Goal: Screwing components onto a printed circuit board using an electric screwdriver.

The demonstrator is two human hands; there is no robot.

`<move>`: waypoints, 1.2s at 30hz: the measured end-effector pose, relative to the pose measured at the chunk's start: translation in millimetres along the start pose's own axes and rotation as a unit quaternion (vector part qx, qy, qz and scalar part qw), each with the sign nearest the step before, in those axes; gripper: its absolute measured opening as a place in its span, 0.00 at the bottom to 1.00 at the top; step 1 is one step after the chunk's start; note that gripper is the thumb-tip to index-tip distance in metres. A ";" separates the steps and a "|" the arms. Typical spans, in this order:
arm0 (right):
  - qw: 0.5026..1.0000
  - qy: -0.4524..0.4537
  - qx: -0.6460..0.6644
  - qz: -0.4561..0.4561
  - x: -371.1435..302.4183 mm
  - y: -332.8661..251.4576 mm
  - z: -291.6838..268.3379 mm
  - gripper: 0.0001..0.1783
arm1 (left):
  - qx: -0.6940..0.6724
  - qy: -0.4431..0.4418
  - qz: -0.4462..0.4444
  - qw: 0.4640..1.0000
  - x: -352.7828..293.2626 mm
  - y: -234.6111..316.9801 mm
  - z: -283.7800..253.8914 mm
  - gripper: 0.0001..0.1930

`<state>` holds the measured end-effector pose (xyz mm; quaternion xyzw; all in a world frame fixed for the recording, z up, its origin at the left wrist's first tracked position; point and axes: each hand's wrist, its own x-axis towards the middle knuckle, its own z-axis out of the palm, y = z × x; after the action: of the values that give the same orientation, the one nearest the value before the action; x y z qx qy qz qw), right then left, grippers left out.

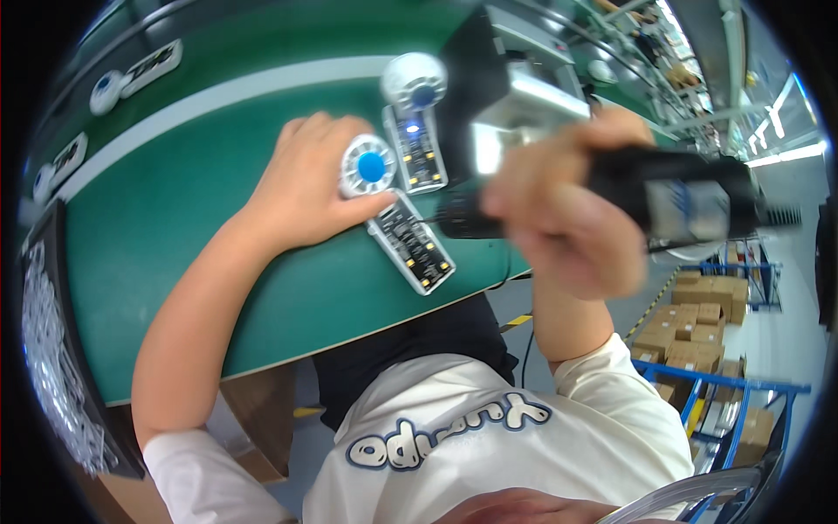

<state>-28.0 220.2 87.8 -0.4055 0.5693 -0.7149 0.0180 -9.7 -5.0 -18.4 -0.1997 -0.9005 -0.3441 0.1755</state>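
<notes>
My left hand point(301, 188) is closed around the round head of a white handheld device point(413, 244), its thumb resting near the neck. That head has a blue centre and ribs around it, and the open body shows a black circuit board with small yellow parts. In my right hand point(567, 201), blurred by motion, is a black electric screwdriver point(690, 196) lying roughly level. Its thin bit points left at the upper part of the board; I cannot tell whether it touches. Just beyond lies a second such device point(419, 153), with a blue light glowing on its board.
Two more open devices point(150, 72) point(65, 163) lie at the far left, past a pale strip. A black box with a bright lit inside point(524, 105) stands behind my right hand. A dark bin of clear plastic pieces point(61, 367) borders the left. Cartons point(698, 323) stand at the right.
</notes>
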 end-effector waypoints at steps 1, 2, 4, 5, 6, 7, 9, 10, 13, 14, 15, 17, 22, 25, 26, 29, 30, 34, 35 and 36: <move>0.997 0.000 0.047 -0.067 -2.9 -15.7 -12.7 0.19 | 0.006 0.003 -0.017 1.000 -1.0 2.9 -0.3 0.26; 0.992 0.083 0.028 -0.089 -5.8 -32.1 -23.9 0.19 | 0.001 0.008 -0.005 1.000 1.8 3.9 0.0 0.26; 0.979 0.169 0.009 -0.111 -11.0 -42.6 -36.2 0.20 | -0.001 -0.016 -0.019 1.000 2.0 4.1 1.9 0.27; 0.970 0.206 -0.035 -0.124 -11.7 -39.6 -42.2 0.19 | -0.001 -0.031 -0.026 0.999 2.4 4.0 1.8 0.27; 0.958 0.243 -0.077 -0.135 -12.3 -35.0 -49.4 0.19 | -0.003 -0.034 -0.019 0.999 2.4 4.4 2.6 0.27; 0.942 0.279 -0.118 -0.145 -13.5 -31.2 -55.6 0.18 | -0.001 -0.025 -0.020 0.999 2.2 5.0 3.9 0.27; 0.943 0.284 -0.117 -0.130 -12.3 -22.1 -63.1 0.17 | 0.004 -0.006 -0.027 1.000 3.6 6.5 5.9 0.26; 0.944 0.286 -0.113 -0.115 -12.1 -17.8 -65.0 0.17 | 0.003 -0.008 -0.026 1.000 5.0 6.7 6.2 0.26; 0.955 0.265 -0.112 -0.074 -13.0 -22.2 -66.3 0.16 | 0.021 -0.001 -0.027 0.999 7.7 6.0 3.3 0.26; 0.963 0.239 -0.112 -0.050 -12.5 -24.9 -64.2 0.15 | 0.024 -0.002 -0.031 0.999 7.2 4.7 3.1 0.26; 0.971 0.210 -0.111 -0.025 -11.3 -24.3 -62.4 0.15 | 0.025 0.002 -0.032 0.999 7.0 1.8 4.1 0.26; 0.980 0.192 -0.049 -0.027 -19.5 -23.4 -53.2 0.16 | 0.028 0.007 -0.038 0.999 7.5 -5.0 5.1 0.26; 0.993 0.104 0.060 -0.002 -43.2 -18.6 -27.9 0.19 | 0.016 -0.017 -0.047 0.999 9.5 -5.3 3.9 0.28; 0.995 0.080 0.045 0.023 -47.7 -11.0 -22.8 0.20 | 0.019 0.004 -0.040 0.999 11.2 -6.2 5.3 0.25; 0.995 0.086 0.032 0.037 -48.9 -9.2 -21.6 0.21 | 0.019 0.001 -0.042 0.999 10.7 -6.2 5.6 0.25; 0.994 0.089 0.022 0.053 -49.7 -5.3 -21.4 0.21 | 0.014 0.005 -0.033 0.999 10.1 -6.4 7.0 0.25; 0.994 0.088 0.024 0.054 -49.4 -4.0 -21.8 0.21 | 0.013 0.005 -0.036 0.999 10.5 -6.4 7.1 0.25; 0.995 0.078 0.028 0.060 -48.0 -4.5 -19.9 0.19 | 0.003 0.004 -0.035 0.999 9.8 -5.3 5.9 0.25; 0.995 0.075 0.028 0.061 -48.6 -5.9 -19.1 0.19 | -0.002 0.010 -0.037 0.999 10.6 -5.5 5.9 0.25; 0.995 0.076 0.027 0.062 -48.9 -6.4 -17.7 0.19 | -0.007 0.016 -0.039 0.999 11.7 -5.2 6.0 0.25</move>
<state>-3.1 260.4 65.4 -0.3136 0.5737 -0.7561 0.0298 -23.4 -1.6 -20.1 -0.1604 -0.9021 -0.3602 0.1752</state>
